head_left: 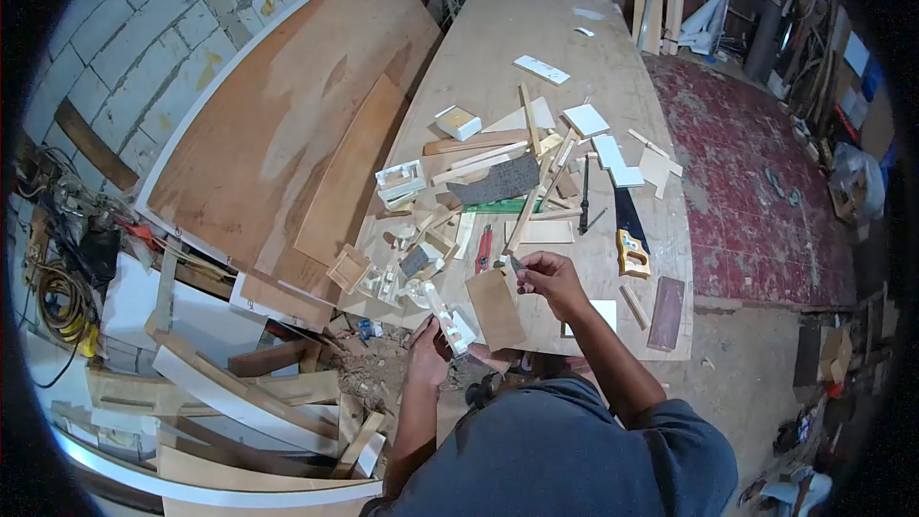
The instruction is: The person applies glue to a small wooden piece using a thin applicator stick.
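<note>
My left hand (428, 354) is closed on a narrow white wooden piece (446, 318), tilted at the front edge of the worktable. My right hand (551, 284) pinches a small dark grey scrap (517, 266), perhaps sandpaper; its exact kind is too small to tell. Between the hands lies a brown rectangular board (496, 309) at the table's edge. Beyond it, a red utility knife (484, 247) rests among wood strips. A large grey sheet like sandpaper (498, 182) lies on the pile.
The plywood worktable (479, 48) carries offcuts, white blocks and a handsaw with a yellow handle (633, 254). A reddish-brown block (666, 313) lies at the right front. Large plywood sheets (278, 115) lean at the left, above stacked scrap boards (239, 393).
</note>
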`<action>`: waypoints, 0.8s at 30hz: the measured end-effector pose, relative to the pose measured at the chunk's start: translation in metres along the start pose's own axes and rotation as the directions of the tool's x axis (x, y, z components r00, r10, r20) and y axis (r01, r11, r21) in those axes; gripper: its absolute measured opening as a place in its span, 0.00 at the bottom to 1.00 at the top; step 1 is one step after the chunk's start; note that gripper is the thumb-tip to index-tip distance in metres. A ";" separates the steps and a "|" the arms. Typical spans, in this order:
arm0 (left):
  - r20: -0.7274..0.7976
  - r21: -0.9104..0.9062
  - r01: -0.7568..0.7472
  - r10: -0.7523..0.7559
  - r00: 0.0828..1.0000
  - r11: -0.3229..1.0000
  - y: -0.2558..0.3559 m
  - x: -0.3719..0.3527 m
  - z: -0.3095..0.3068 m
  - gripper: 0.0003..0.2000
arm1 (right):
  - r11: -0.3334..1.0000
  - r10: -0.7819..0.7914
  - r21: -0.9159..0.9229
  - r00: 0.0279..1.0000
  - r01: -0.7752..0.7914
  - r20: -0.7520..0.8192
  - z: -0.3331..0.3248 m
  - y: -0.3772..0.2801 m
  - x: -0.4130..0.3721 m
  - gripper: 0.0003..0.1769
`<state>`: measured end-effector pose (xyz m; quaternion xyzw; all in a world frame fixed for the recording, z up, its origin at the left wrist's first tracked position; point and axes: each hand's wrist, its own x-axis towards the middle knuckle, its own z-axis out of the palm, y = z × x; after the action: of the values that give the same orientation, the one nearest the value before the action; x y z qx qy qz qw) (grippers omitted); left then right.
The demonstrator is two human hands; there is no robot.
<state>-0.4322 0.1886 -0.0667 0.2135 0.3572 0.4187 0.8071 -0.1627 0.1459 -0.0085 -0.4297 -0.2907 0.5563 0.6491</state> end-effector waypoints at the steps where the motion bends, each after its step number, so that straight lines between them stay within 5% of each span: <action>1: 0.005 0.045 0.005 -0.005 1.000 0.999 0.000 0.002 -0.003 0.20 | 1.000 -0.004 -0.024 0.999 0.003 -0.033 0.005 0.003 -0.006 0.06; 9: 0.323 0.051 0.249 -0.251 0.913 0.967 0.017 -0.009 0.004 0.13 | 0.993 -0.020 -0.121 0.975 -0.007 -0.223 0.038 0.029 -0.063 0.07; 11: 0.404 0.115 0.248 -0.273 0.873 0.962 0.012 -0.006 -0.004 0.14 | 0.856 -0.230 -0.516 0.922 0.039 -0.313 0.050 0.031 -0.078 0.06; 12: 0.409 0.112 0.259 -0.282 0.868 0.959 0.013 -0.009 0.001 0.14 | 0.674 -0.451 -0.725 0.856 0.141 -0.253 0.060 0.026 -0.083 0.05; 13: 0.396 0.121 0.282 -0.306 0.865 0.952 0.015 -0.013 0.009 0.14 | 0.669 -0.451 -0.731 0.854 0.132 -0.259 0.062 0.027 -0.087 0.05; 15: 0.387 0.122 0.306 -0.329 0.861 0.944 0.010 -0.018 0.014 0.14 | 0.237 -0.731 -0.896 0.677 0.376 0.091 0.063 0.026 -0.094 0.08; 17: 0.489 0.129 0.300 -0.324 0.810 0.945 0.007 -0.019 0.010 0.14 | 0.227 -0.737 -0.891 0.668 0.394 0.108 0.065 0.028 -0.097 0.11; 19: 0.443 0.144 0.268 -0.304 0.844 0.953 0.010 -0.031 0.021 0.15 | 0.110 -0.746 -0.842 0.603 0.529 0.281 0.063 0.027 -0.096 0.11; 24: 0.372 0.161 0.167 -0.217 0.903 0.973 0.010 -0.052 0.048 0.17 | 0.008 -0.709 -0.795 0.564 0.607 0.423 0.049 0.014 -0.092 0.13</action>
<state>-0.4215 0.1486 -0.0082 0.3059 0.2356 0.2633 0.8841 -0.2307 0.0682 0.0111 -0.5400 -0.6685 -0.0824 0.5047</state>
